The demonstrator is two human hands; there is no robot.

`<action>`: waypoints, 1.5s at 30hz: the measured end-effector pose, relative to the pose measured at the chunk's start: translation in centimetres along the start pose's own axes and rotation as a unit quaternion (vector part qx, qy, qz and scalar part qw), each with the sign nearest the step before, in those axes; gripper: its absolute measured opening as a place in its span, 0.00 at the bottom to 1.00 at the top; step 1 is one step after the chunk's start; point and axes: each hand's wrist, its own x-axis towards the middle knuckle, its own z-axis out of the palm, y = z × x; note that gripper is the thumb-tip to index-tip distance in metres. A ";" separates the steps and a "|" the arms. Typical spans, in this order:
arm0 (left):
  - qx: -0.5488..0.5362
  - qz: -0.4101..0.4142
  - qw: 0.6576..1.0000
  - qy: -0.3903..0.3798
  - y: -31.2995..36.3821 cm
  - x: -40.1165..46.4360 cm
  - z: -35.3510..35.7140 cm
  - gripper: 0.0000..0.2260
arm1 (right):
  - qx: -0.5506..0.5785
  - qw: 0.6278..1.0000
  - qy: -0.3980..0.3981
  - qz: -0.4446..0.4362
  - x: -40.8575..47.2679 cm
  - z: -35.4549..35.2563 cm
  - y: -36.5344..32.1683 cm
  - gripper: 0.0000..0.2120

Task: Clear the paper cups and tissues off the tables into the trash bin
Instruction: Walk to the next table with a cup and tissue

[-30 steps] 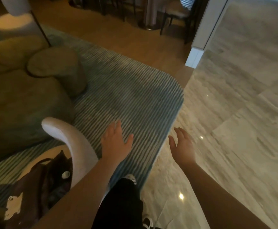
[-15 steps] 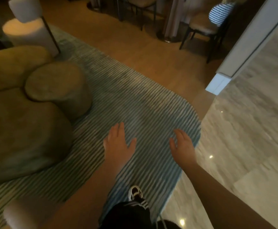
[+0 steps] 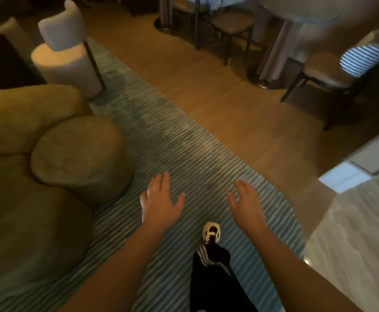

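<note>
My left hand [image 3: 160, 202] hangs in front of me over the striped rug, fingers straight and spread, holding nothing. My right hand [image 3: 246, 202] is beside it at the same height, fingers relaxed, also holding nothing. No paper cup, tissue or trash bin shows in this view. Dining tables stand at the back, one with a pale round top [image 3: 296, 10], its surface mostly out of frame.
An olive sofa [image 3: 26, 199] with a round armrest [image 3: 80, 158] fills the left. A white chair [image 3: 64, 50] stands behind it. Dark-legged dining chairs [image 3: 231, 23] and a table base [image 3: 265, 79] stand on the wooden floor [image 3: 217, 97]. A white pillar base [image 3: 341, 179] is at right. My shoe [image 3: 211, 233] steps on the striped rug [image 3: 184, 154].
I have walked forward along the rug; the view has swung up toward the dining area. The chair and bag at lower left have left view. Both hands stay open and held out.
</note>
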 end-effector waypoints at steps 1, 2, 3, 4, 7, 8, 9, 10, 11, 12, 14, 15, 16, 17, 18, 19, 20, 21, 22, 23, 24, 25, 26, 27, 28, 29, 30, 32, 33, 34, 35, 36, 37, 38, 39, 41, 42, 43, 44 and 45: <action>0.004 -0.013 1.000 0.001 0.8 3.3 0.0 0.34 | -0.004 1.000 -0.010 -0.009 3.8 -0.4 0.2 0.23; 0.007 -0.027 1.000 0.003 1.6 6.6 -0.3 0.34 | -0.011 0.999 -0.022 -0.023 7.5 -1.0 0.2 0.23; 0.010 -0.039 0.999 0.005 2.4 9.8 -0.6 0.34 | -0.019 0.999 -0.033 -0.039 11.2 -1.6 0.1 0.23; 0.010 -0.049 0.999 0.008 3.3 12.6 -1.0 0.34 | -0.025 0.997 -0.041 -0.054 14.7 -2.4 -0.2 0.23; -0.005 -0.068 0.997 0.022 5.7 20.6 -2.6 0.34 | -0.029 0.994 -0.053 -0.095 24.7 -4.5 -1.8 0.22; -0.011 -0.074 0.997 0.025 6.4 23.0 -3.1 0.34 | -0.027 0.993 -0.054 -0.105 27.5 -5.0 -2.4 0.22; -0.014 -0.079 0.996 0.026 6.9 25.3 -3.7 0.34 | -0.024 0.992 -0.055 -0.111 30.2 -5.3 -3.1 0.21; -0.015 -0.084 0.996 0.025 7.2 27.5 -4.2 0.34 | -0.020 0.992 -0.056 -0.115 32.7 -5.5 -3.7 0.21; -0.015 -0.088 0.996 0.024 7.4 29.7 -4.7 0.34 | -0.016 0.991 -0.057 -0.118 35.1 -5.5 -4.3 0.21; -0.015 -0.092 0.995 0.024 7.4 31.9 -5.1 0.34 | -0.014 0.991 -0.061 -0.121 37.4 -5.4 -4.8 0.21; -0.020 -0.103 0.994 0.024 7.1 36.4 -5.8 0.34 | -0.009 0.989 -0.076 -0.128 42.0 -4.8 -5.9 0.21; -0.024 -0.109 0.993 0.024 6.8 38.7 -6.1 0.34 | -0.007 0.988 -0.083 -0.133 44.4 -4.4 -6.4 0.21; -0.028 -0.114 0.993 0.027 6.5 41.0 -6.4 0.34 | -0.004 0.986 -0.089 -0.138 46.8 -3.9 -7.0 0.21; -0.031 -0.119 0.992 0.031 6.0 43.4 -6.7 0.34 | -0.004 0.985 -0.093 -0.143 49.4 -3.3 -7.7 0.21; -0.032 -0.124 0.991 0.036 5.4 45.9 -6.9 0.34 | -0.006 0.985 -0.094 -0.147 52.2 -2.7 -8.4 0.21; -0.032 -0.129 0.990 0.041 4.7 48.6 -7.2 0.34 | -0.010 0.985 -0.090 -0.150 55.1 -2.0 -9.4 0.21; -0.033 -0.134 0.990 0.044 3.9 51.4 -7.6 0.34 | -0.012 0.985 -0.085 -0.153 58.3 -1.2 -10.4 0.21; -0.035 -0.139 0.989 0.044 3.0 54.4 -8.1 0.34 | -0.013 0.984 -0.081 -0.155 61.5 -0.5 -11.6 0.21; -0.040 -0.144 0.988 0.045 2.0 57.4 -8.7 0.34 | -0.014 0.984 -0.081 -0.159 64.7 0.3 -13.0 0.21; -0.044 -0.150 0.987 0.045 1.0 60.5 -9.4 0.34 | -0.015 0.983 -0.082 -0.163 67.9 1.1 -14.5 0.21; -0.047 -0.156 0.986 0.043 -0.1 63.6 -10.3 0.34 | -0.015 0.982 -0.086 -0.165 71.2 1.7 -16.1 0.21; -0.048 -0.161 0.985 0.042 -1.1 66.8 -11.4 0.34 | -0.017 0.982 -0.090 -0.168 74.4 2.3 -17.9 0.21; -0.049 -0.165 0.984 0.042 -2.0 69.7 -12.6 0.34 | -0.020 0.980 -0.095 -0.172 77.5 2.8 -19.6 0.20; -0.049 -0.169 0.984 0.043 -2.9 72.6 -13.8 0.34 | -0.023 0.979 -0.098 -0.176 80.4 3.2 -21.3 0.21; -0.047 -0.171 0.983 0.044 -3.7 75.2 -14.9 0.34 | -0.025 0.979 -0.099 -0.177 83.1 3.5 -22.9 0.21; -0.044 -0.173 0.983 0.045 -4.5 77.9 -16.1 0.34 | -0.024 0.979 -0.097 -0.175 85.7 3.8 -24.5 0.21; -0.042 -0.176 0.983 0.045 -5.1 80.4 -17.2 0.34 | -0.022 0.981 -0.093 -0.170 88.2 4.1 -25.9 0.21; -0.041 -0.183 0.981 0.044 -6.4 85.4 -19.2 0.35 | -0.018 0.983 -0.088 -0.159 92.8 4.6 -28.5 0.21; -0.043 -0.187 0.980 0.044 -6.9 87.8 -20.0 0.35 | -0.015 0.984 -0.091 -0.155 95.0 5.0 -29.6 0.21; -0.045 -0.190 0.980 0.045 -7.4 90.2 -20.7 0.35 | -0.011 0.984 -0.097 -0.152 97.1 5.4 -30.6 0.21; -0.047 -0.192 0.979 0.045 -7.9 92.6 -21.4 0.35 | -0.009 0.983 -0.103 -0.151 99.3 5.9 -31.6 0.21; -0.049 -0.194 0.979 0.048 -8.4 95.0 -22.0 0.35 | -0.010 0.982 -0.106 -0.153 101.7 6.5 -32.5 0.21; -0.051 -0.194 0.978 0.051 -9.0 97.5 -22.6 0.35 | -0.013 0.982 -0.109 -0.155 104.2 7.1 -33.5 0.21; -0.053 -0.193 0.978 0.056 -9.6 99.9 -23.1 0.35 | -0.018 0.981 -0.111 -0.157 106.7 7.8 -34.4 0.21; -0.054 -0.192 0.978 0.061 -10.3 102.5 -23.5 0.35 | -0.022 0.981 -0.111 -0.159 109.4 8.6 -35.3 0.21; -0.056 -0.197 0.977 0.068 -11.8 108.1 -24.3 0.35 | -0.025 0.980 -0.109 -0.165 115.2 10.3 -37.1 0.21; -0.056 -0.204 0.975 0.069 -12.6 111.1 -24.7 0.35 | -0.026 0.979 -0.107 -0.169 118.3 11.2 -38.1 0.21; -0.055 -0.213 0.973 0.070 -13.3 114.4 -25.2 0.35 | -0.026 0.978 -0.106 -0.177 121.5 11.9 -39.3 0.21; -0.053 -0.225 0.970 0.070 -14.0 117.7 -25.8 0.35 | -0.025 0.976 -0.108 -0.186 124.9 12.6 -40.5 0.21; -0.052 -0.236 0.968 0.071 -14.7 121.0 -26.6 0.35 | -0.024 0.974 -0.112 -0.195 128.3 13.2 -41.8 0.21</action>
